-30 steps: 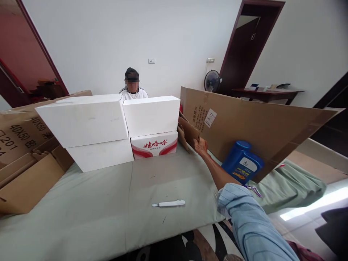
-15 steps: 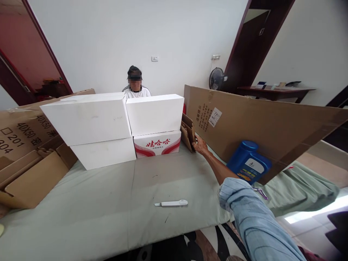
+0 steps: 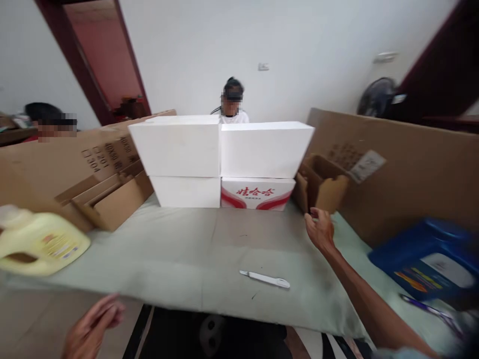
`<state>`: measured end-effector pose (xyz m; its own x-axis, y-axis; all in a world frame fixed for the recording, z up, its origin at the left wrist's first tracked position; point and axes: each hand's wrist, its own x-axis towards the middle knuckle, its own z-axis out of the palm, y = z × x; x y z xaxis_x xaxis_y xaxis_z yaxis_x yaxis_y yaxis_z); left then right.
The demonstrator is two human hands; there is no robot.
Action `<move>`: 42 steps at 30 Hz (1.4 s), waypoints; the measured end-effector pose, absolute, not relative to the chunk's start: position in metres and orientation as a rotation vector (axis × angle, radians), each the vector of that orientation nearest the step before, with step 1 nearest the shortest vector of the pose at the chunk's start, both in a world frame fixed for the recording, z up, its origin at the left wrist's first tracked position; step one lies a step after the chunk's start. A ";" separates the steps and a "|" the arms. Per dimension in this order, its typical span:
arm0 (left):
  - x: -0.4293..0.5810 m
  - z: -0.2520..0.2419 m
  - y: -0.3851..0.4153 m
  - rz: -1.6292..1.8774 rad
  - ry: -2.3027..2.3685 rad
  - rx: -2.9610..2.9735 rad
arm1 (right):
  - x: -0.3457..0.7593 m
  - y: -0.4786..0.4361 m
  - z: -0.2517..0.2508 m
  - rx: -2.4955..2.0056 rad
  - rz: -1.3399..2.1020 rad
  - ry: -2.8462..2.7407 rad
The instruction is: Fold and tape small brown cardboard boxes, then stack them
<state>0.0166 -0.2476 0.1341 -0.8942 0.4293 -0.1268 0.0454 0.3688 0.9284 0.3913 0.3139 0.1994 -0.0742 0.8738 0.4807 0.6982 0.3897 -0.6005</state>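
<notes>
My right hand (image 3: 321, 229) is at the lower front edge of a small open cardboard box (image 3: 331, 192). Its thumb and fingers are apart and half curled; whether they touch the box is unclear. Low on the left, my left hand (image 3: 93, 324) is in the air before the table's edge, blurred, fingers extended and nothing visible in them. White boxes (image 3: 175, 149) are stacked at the table's middle, one upper right (image 3: 264, 152) resting on a red-and-white printed carton (image 3: 258, 193). A white-handled knife (image 3: 265, 278) lies on the green cloth (image 3: 179, 259).
Large cardboard panels stand at left (image 3: 45, 169) and right (image 3: 411, 189). Beside them are a pale yellow jug (image 3: 63, 239), a folded brown box (image 3: 116, 199), a blue bottle (image 3: 426, 259) and a purple-handled tool (image 3: 422, 304). One person (image 3: 234, 99) sits opposite, another (image 3: 45, 119) at far left.
The view has swung left, bringing in my left hand, the yellow jug and a second person. The small brown box at my right hand now shows its opening wider, with a flap toward me.
</notes>
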 end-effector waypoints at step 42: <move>0.050 0.190 -0.155 1.753 2.529 1.290 | 0.171 -0.045 0.197 -0.311 2.656 -1.213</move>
<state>0.0498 -0.1550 0.1899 -0.6848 0.4789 0.5493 0.6824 0.1571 0.7139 0.1715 -0.0453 0.1973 -0.9567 0.2711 -0.1056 -0.0976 -0.6410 -0.7613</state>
